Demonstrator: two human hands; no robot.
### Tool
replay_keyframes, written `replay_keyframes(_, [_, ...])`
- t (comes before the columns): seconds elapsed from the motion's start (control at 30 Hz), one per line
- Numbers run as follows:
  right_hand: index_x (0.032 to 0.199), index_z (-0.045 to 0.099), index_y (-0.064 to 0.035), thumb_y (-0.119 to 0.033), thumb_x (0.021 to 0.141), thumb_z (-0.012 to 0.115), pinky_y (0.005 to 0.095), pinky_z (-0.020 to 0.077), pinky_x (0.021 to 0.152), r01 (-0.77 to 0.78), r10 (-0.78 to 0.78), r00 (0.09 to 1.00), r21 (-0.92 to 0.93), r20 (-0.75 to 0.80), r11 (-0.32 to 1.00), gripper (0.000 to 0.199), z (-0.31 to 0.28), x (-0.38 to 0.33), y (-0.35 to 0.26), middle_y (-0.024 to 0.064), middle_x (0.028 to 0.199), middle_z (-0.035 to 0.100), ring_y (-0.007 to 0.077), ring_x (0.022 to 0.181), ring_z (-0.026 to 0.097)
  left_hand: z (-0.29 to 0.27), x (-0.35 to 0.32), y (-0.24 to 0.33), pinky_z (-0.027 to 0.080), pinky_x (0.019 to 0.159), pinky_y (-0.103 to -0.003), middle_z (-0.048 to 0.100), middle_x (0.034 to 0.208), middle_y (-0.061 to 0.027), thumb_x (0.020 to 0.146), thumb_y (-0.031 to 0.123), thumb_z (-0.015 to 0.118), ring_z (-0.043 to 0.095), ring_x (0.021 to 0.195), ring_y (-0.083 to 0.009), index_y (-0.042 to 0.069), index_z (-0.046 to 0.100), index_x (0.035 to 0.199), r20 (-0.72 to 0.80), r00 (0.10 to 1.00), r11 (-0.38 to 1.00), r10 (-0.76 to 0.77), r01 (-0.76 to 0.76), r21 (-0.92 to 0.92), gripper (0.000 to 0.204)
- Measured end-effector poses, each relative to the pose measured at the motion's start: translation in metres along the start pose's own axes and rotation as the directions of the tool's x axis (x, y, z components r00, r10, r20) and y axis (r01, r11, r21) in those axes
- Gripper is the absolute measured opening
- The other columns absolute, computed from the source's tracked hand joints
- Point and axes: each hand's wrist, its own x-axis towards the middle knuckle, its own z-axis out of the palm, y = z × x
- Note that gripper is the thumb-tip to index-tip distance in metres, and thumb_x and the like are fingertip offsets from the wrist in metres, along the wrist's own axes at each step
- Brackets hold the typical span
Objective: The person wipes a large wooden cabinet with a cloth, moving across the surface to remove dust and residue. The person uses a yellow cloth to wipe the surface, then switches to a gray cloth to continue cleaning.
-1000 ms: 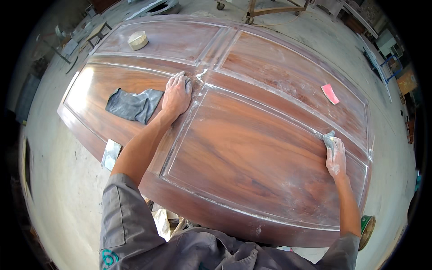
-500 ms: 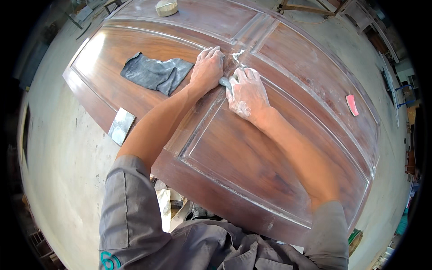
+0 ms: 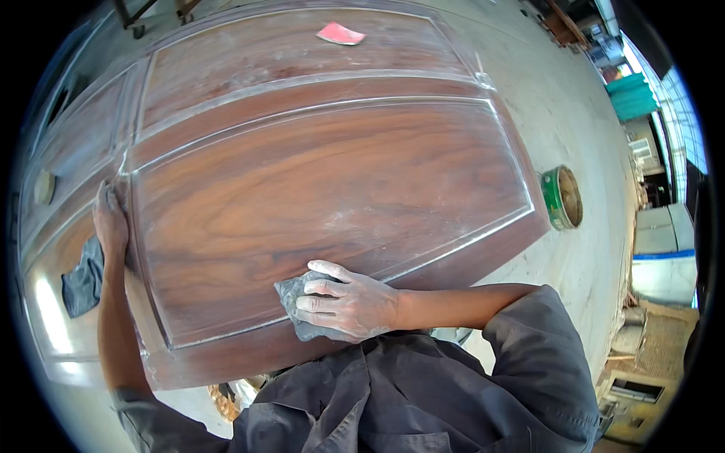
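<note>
Right hand [image 3: 351,306] clamped on grey sanding pad [image 3: 296,296], pressed to near edge of wooden door panel [image 3: 332,189]; left hand [image 3: 111,220] flat, fingers apart, on door's left groove beside dark rag [image 3: 83,278]

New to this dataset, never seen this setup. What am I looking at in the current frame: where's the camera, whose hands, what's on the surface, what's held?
There is no machine here. A person wears a fisheye camera on the head that looks down, so straight edges bend. The wooden door lies flat, dusty along its panel grooves. The right hand presses a grey sanding pad on the door's near edge. The left hand rests flat on the door and holds nothing. A dark cloth lies by it, a pink piece at the far end, and a green tin on the floor.
</note>
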Motion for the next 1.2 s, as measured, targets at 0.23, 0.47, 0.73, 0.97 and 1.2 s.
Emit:
replay_keyframes(0.23, [0.13,0.065,-0.0115,-0.018,0.078,0.073,0.0573,0.0233,0.124,-0.749,0.776,0.61,-0.432,-0.157,0.502,0.053,-0.123,-0.301,0.006,0.007,0.13,0.064,0.0286,0.131,0.051,0.035,0.019,-0.02,0.039,0.112,-0.045,0.056,0.143,-0.0282,0.109,0.027,0.04,0.051,0.135,-0.0424,-0.006,0.052,0.143,0.071,0.997,0.997,0.036,-0.031,-0.068,0.049])
replay_keyframes(0.47, [0.12,0.071,-0.012,-0.018,0.091,0.061,0.0512,0.0418,0.1,-0.944,0.824,0.15,-0.326,-0.547,-0.044,0.031,-0.127,-0.4,0.085,0.0116,0.117,0.063,0.0335,0.115,0.056,0.037,0.021,-0.036,0.038,0.113,-0.046,0.055,0.144,-0.029,0.109,0.028,0.04,0.05,0.135,-0.0432,-0.007,0.051,0.144,0.076,0.996,0.998,0.044,-0.04,-0.052,0.05])
replay_keyframes(0.73, [0.111,0.071,-0.0057,-0.027,0.091,0.062,0.0505,0.0447,0.095,-0.972,0.852,0.033,-0.215,-0.522,-0.095,0.031,-0.135,-0.329,0.262,0.0143,0.12,0.058,0.0341,0.115,0.056,0.018,0.011,-0.012,0.038,0.112,-0.047,0.056,0.142,-0.0277,0.109,0.027,0.042,0.051,0.133,-0.0425,-0.006,0.052,0.143,0.056,0.998,0.999,-0.031,0.03,0.02,0.048])
replay_keyframes(0.97, [0.115,0.068,-0.0018,-0.033,0.093,0.06,0.0497,0.0447,0.098,-0.97,0.875,-0.011,-0.208,-0.484,-0.128,0.039,-0.159,-0.289,0.376,0.0157,0.121,0.058,0.0342,0.119,0.056,0.022,0.015,0.009,0.039,0.11,-0.048,0.059,0.138,-0.0269,0.109,0.027,0.044,0.053,0.128,-0.0438,-0.005,0.055,0.138,0.048,0.999,1.0,0.0,0.001,-0.004,0.046])
replay_keyframes(1.2, [0.135,0.059,-0.006,-0.049,0.102,0.047,0.0531,0.0359,0.112,-0.975,0.939,0.113,-0.219,-0.325,0.041,0.056,-0.18,-0.254,0.338,0.0197,0.145,0.052,0.0365,0.139,0.044,-0.005,0.005,0.018,0.039,0.109,-0.047,0.06,0.136,-0.0273,0.108,0.027,0.046,0.053,0.127,-0.0437,-0.007,0.059,0.132,0.005,0.999,0.999,-0.05,0.05,0.006,0.043])
